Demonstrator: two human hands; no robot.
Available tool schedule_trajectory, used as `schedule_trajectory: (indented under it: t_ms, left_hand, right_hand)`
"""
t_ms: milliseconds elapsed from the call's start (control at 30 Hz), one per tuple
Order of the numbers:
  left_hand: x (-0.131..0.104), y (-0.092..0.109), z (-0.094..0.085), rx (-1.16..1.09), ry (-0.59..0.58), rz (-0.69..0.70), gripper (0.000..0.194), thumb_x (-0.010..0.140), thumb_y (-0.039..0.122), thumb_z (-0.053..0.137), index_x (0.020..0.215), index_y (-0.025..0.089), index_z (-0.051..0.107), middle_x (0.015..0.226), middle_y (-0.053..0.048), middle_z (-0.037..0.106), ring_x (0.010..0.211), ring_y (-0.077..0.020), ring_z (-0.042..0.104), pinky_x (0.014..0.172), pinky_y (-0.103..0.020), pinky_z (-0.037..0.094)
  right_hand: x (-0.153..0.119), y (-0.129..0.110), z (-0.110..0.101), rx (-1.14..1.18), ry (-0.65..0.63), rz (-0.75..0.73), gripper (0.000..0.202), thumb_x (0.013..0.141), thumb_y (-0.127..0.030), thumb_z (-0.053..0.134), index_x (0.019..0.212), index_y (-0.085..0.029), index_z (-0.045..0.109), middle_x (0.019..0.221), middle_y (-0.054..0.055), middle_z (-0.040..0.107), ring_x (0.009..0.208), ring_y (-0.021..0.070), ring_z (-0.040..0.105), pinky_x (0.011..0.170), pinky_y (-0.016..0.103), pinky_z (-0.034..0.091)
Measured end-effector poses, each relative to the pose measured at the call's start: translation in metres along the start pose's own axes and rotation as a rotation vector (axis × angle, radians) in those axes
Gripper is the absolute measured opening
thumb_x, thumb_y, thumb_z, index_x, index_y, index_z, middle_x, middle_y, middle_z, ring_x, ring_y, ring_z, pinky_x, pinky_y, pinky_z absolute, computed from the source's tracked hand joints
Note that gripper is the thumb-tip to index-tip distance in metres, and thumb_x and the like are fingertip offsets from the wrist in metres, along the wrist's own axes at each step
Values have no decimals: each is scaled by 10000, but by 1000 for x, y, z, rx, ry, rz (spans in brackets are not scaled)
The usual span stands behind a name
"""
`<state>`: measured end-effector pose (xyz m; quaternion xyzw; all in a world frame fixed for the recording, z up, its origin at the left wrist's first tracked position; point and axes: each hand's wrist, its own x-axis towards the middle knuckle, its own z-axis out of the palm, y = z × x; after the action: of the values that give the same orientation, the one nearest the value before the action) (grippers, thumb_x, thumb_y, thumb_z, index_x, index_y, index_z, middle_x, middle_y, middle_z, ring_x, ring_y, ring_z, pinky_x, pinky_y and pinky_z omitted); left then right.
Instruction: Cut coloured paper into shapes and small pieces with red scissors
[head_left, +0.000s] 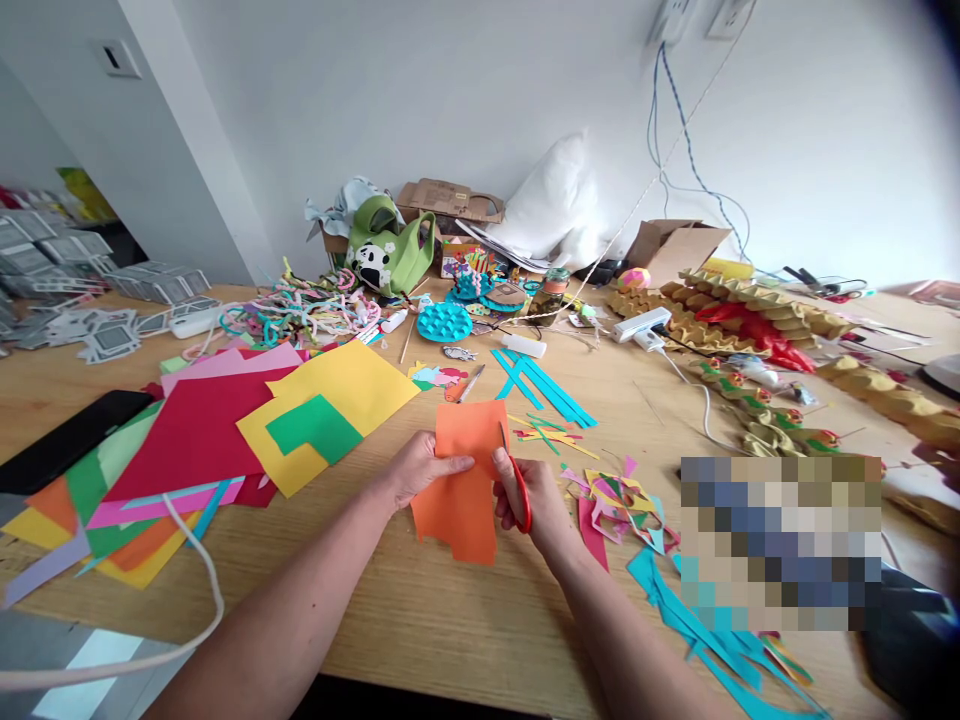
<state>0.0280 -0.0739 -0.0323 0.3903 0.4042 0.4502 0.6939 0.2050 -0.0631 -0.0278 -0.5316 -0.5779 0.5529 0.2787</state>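
Note:
My left hand (420,470) pinches the left edge of an orange sheet of paper (461,510), its thumb lying on top. The sheet is held just over the wooden table, and its lower edge is uneven. In my right hand (534,500) is a pair of scissors with red handles (523,495). Their dark blades point away from me at the upper right edge of the paper. My right thumb is near that same edge, and whether it touches the sheet I cannot tell.
Coloured paper sheets (202,420) lie in a pile at left, beside a black phone-like slab (75,435). Blue paper strips (551,390) and small scraps (615,505) lie to the right. A white cable (214,580) crosses the front left. A green panda bag (386,250) stands at the back.

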Motion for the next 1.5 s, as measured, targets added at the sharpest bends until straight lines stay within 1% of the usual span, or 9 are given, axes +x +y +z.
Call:
schedule_trajectory:
  t_ms: [233,433,567,767,967,1233,1500]
  left_hand:
    - [-2,2,2,-2,7,-27,486,594,356,822,997,113,700,994,-144,721,865,-277,691,794,-378,533]
    - [-1,0,1,7,-6,-12,459,619,344,809,998,111,700,992,-136,722,860,-262,689,770,-352,532]
    - [1,0,1,17,4,-15,472,612,336,812,1013,116,696,994,-129,723,872,-265,688,789,-362,529]
    - [-1,1,2,30,-28,-4,469,608,337,813,1014,133,697,1035,-134,713,930,-278,674,827,-379,516]
    - [-1,1,1,25,-46,-4,460,630,317,801,1036,131,690,1058,-141,706,935,-277,673,835,-383,514]
    - [-1,-2,0,17,-87,-23,418,644,298,791,1023,146,699,1059,-120,709,932,-273,676,841,-379,514]
    - [0,-2,-1,30,-81,-35,431,632,298,798,1019,136,698,1054,-119,711,934,-269,673,834,-367,512]
  right_hand:
    - [1,0,-2,-32,-10,-16,562,788,-678,486,571,-160,522,382,11,528,305,112,501,295,184,286]
    - [1,1,-2,-4,5,19,541,777,-673,508,557,-180,465,381,-9,505,282,97,467,293,182,276]
    - [1,0,-2,-17,-1,9,539,781,-668,505,557,-180,468,388,-7,511,288,100,476,293,183,275]
    - [0,-2,-3,-55,1,-19,557,794,-678,477,551,-176,480,387,6,524,313,106,502,309,180,298]
    - [1,1,-2,-37,13,-3,558,789,-682,482,582,-165,513,377,-9,501,285,97,470,293,173,269]
    - [-1,-4,-4,-90,11,-24,545,791,-663,497,551,-175,461,406,7,535,322,106,510,309,169,291]
    - [1,1,-4,-64,39,-9,514,791,-653,504,601,-175,483,382,-16,513,289,106,483,298,170,282]
